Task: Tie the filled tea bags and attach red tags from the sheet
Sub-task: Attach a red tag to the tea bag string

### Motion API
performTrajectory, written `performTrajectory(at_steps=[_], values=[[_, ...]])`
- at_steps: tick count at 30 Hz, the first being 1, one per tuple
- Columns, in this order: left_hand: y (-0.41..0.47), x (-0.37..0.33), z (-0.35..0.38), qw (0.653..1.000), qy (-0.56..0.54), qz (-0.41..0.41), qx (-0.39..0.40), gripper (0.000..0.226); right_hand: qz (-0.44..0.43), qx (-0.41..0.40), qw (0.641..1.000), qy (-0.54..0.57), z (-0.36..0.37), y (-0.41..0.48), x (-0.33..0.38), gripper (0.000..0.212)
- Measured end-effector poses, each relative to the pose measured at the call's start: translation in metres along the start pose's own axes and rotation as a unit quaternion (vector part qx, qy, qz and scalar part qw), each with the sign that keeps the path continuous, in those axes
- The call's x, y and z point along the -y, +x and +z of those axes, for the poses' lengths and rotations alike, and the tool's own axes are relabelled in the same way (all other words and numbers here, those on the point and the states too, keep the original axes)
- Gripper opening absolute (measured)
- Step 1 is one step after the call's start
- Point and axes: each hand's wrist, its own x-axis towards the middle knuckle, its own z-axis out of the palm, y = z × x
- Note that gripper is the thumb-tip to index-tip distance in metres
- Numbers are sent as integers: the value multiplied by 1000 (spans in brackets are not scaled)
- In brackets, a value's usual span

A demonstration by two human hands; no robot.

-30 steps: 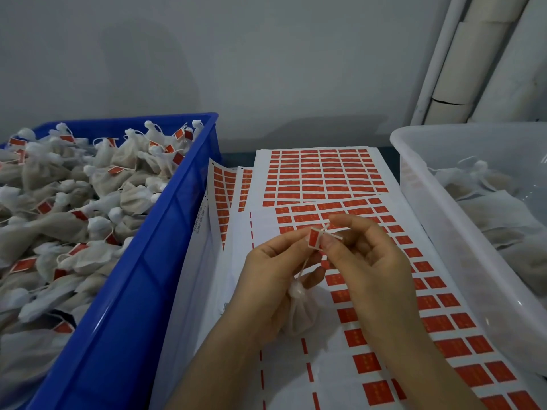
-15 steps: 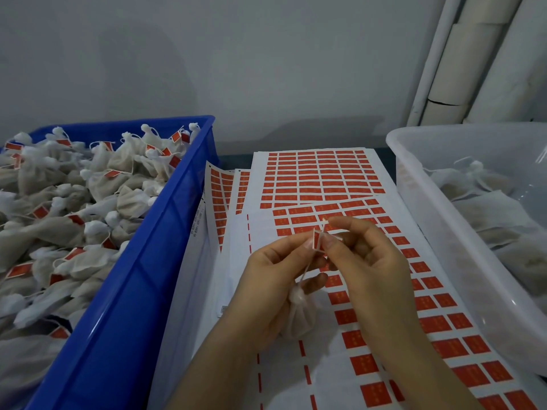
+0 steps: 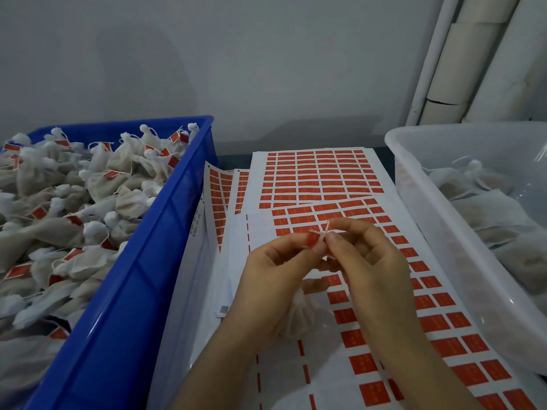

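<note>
Counter w/ tag sheets [image 3: 319,179]: both hands' fingers [image 3: 305,244] stay pinched on red tag [image 3: 314,239] & string, tea bag [image 3: 299,316] dangling; tagging nearly done

I see a dark bench [image 3: 231,161], only a thin strip of it showing near the wall. On it at my left sits a big blue bin [image 3: 142,291], full of tied white bags with red tags. At my right sits a clear plastic tub [image 3: 444,232] with more white bags inside. Between the two lie white sheets of red tags [image 3: 319,179], piled over each other and spread a bit like a fan. The sheets reach from the far strip all the way to the near edge of my view.
</note>
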Motion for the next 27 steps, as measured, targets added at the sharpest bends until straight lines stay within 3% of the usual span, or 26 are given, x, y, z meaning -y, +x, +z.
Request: performTrajectory(at_steps=[4, 7, 12, 20, 27], values=[[0, 1, -1, 999, 16, 12, -35, 24, 36, -10, 999, -25, -2, 3, -1, 10], [0, 1, -1, 999, 18, 9, -35, 24, 47, -9, 998, -48, -3, 6, 2, 26], [0, 2, 0, 999, 35, 19, -32, 23, 9, 15, 997, -72, -3, 3, 7, 31], [0, 2, 0, 993, 86, 67, -39, 32, -10, 14, 995, -101, -5, 4, 1, 7], [1, 3, 0, 991, 96, 82, -45, 33, -3, 15, 994, -106, -5, 4, -2, 15]])
